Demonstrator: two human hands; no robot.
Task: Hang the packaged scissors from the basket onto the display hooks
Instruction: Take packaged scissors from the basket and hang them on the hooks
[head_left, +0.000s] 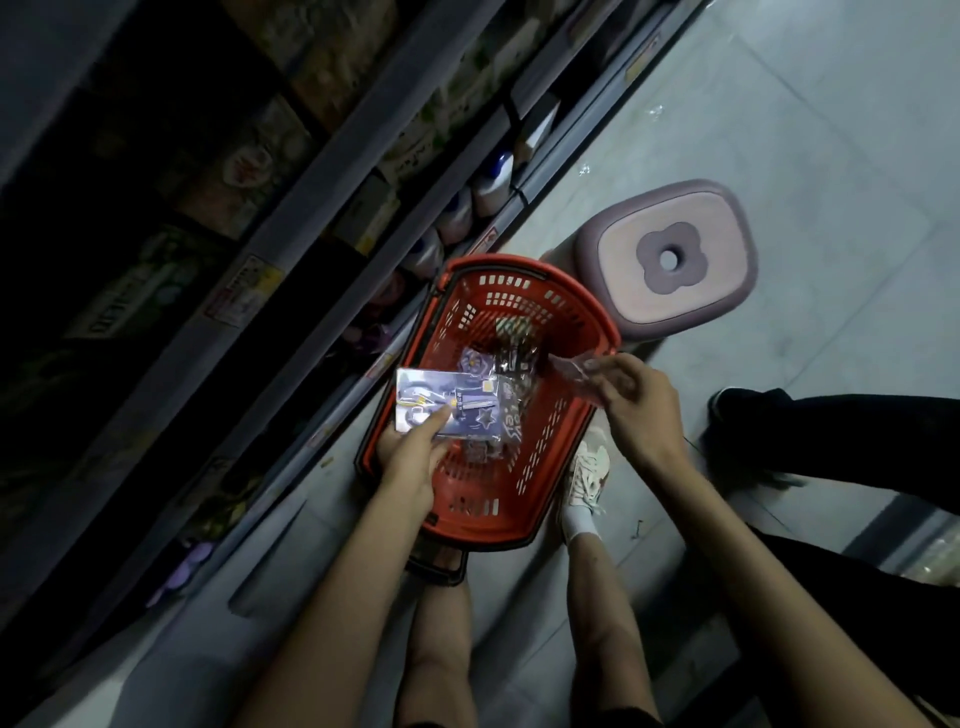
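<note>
Left hand reaches forward from the lower edge of the view on a bare, outstretched forearm. It grips the packaged scissors by the card's lower edge, thumb laid across the front and fingers hidden behind. The card is held roughly flat, face up, over the near left side of the basket.

On the other side, the right hand extends on a bare forearm. Its fingers are curled and pinch a piece of clear plastic wrapper above the basket's right rim.

Below both hands, a red plastic basket with slotted walls sits on the pale tiled floor. More packets lie in a loose heap at its bottom; what they contain is too dim to tell. A white sneaker on the person's foot stands just beside the basket's right side.

Beyond the basket stands a pink and mauve stool with a flower-shaped hole in its seat. Dark store shelving stocked with boxes and bottles runs along the left. A second person's dark trouser leg enters at the right.
</note>
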